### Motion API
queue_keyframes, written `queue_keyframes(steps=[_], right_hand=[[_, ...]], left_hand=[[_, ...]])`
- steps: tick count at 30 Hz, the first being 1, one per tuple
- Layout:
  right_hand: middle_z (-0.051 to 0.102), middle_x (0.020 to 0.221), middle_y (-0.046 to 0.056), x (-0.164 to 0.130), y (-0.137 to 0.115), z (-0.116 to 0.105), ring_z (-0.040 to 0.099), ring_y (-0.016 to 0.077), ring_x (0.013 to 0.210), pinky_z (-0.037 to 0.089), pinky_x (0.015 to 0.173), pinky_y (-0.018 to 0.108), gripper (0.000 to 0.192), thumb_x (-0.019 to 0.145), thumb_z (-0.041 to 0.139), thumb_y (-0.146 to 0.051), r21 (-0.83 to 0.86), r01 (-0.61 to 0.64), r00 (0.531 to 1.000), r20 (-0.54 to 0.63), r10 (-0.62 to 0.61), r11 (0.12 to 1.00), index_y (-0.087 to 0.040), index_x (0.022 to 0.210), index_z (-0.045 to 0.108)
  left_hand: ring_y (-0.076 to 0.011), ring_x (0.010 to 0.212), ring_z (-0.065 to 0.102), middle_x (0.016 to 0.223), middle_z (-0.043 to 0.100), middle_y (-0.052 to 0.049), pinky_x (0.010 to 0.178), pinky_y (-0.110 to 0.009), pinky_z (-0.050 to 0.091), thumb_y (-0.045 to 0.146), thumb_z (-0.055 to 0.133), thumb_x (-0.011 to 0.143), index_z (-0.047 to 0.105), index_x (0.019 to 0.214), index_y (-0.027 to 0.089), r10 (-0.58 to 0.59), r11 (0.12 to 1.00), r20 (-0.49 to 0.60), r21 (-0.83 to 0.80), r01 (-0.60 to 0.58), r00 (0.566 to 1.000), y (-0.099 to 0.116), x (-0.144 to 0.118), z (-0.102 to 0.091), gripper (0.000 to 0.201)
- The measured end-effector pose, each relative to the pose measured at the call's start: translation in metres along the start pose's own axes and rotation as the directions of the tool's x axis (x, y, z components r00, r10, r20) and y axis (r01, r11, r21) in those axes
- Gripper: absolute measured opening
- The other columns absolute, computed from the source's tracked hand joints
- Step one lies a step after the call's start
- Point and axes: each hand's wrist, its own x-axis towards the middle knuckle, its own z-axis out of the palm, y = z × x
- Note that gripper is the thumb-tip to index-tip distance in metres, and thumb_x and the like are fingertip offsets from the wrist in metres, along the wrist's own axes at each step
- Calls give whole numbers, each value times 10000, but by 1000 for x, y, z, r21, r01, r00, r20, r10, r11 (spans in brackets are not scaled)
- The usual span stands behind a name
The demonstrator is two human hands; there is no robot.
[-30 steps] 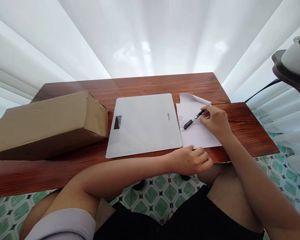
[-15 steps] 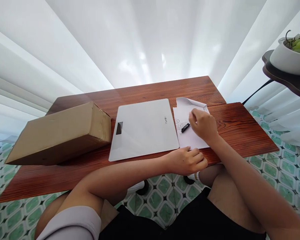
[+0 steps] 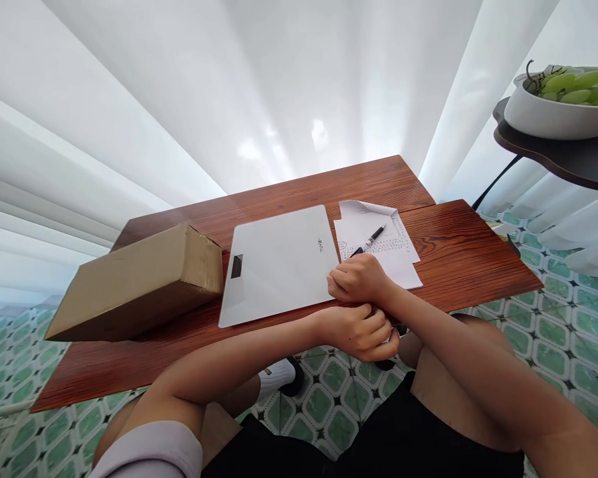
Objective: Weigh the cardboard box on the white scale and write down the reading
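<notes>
My right hand (image 3: 361, 279) is closed in a fist at the near right corner of the white glass scale (image 3: 284, 265), over the lower left of the papers. What it may hold is hidden. Just below it, in front of the table edge, my left hand (image 3: 363, 332) is curled closed; a small pale bit shows by its fingers, too little to name. A black pen (image 3: 376, 235) lies slantwise on the handwritten sheets of paper (image 3: 401, 269), its lower end close to my right hand. The scale lies flat, with a dark display at its left.
A brown cardboard box (image 3: 134, 285) stands left of the scale on the wooden table (image 3: 458, 252). At the upper right, a dark shelf (image 3: 538, 149) bears a white bowl (image 3: 543, 119) of green grapes (image 3: 575, 89). White curtains (image 3: 289, 86) hang behind the table.
My right hand has moved left and toward me, off the middle of the papers, uncovering the pen and the writing. My left hand has curled closer beneath it. The view has shifted slightly.
</notes>
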Motion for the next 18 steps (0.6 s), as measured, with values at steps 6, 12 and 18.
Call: queue_keyframes(steps=[6, 12, 18], right_hand=[[469, 451, -8, -2, -1, -1, 260, 110, 473, 146, 517, 302, 426, 917, 460, -215, 21, 77, 995, -62, -76, 997, -177, 493, 487], [461, 473, -18, -4, -9, 2, 272, 106, 486, 154, 541, 303, 421, 947, 465, -222, 48, 145, 989, -49, -143, 988, -179, 529, 479], [447, 484, -31, -3, -20, 3, 287, 113, 493, 155, 545, 303, 405, 954, 486, -242, 58, 202, 977, -81, -197, 978, -190, 554, 458]], left_hand=[[-161, 639, 631, 726, 662, -48, 545, -280, 461, 267, 600, 934, 706, 878, 140, 74, 997, 98, -30, -72, 992, -3, -5, -25, 174], [-147, 668, 606, 798, 688, -67, 566, -273, 454, 281, 607, 930, 719, 878, 141, 75, 997, 182, -29, -71, 980, -2, -23, -61, 187], [-132, 614, 561, 757, 639, -35, 503, -269, 388, 265, 612, 891, 705, 795, 162, 25, 998, 249, -60, -10, 968, 7, -43, -91, 169]])
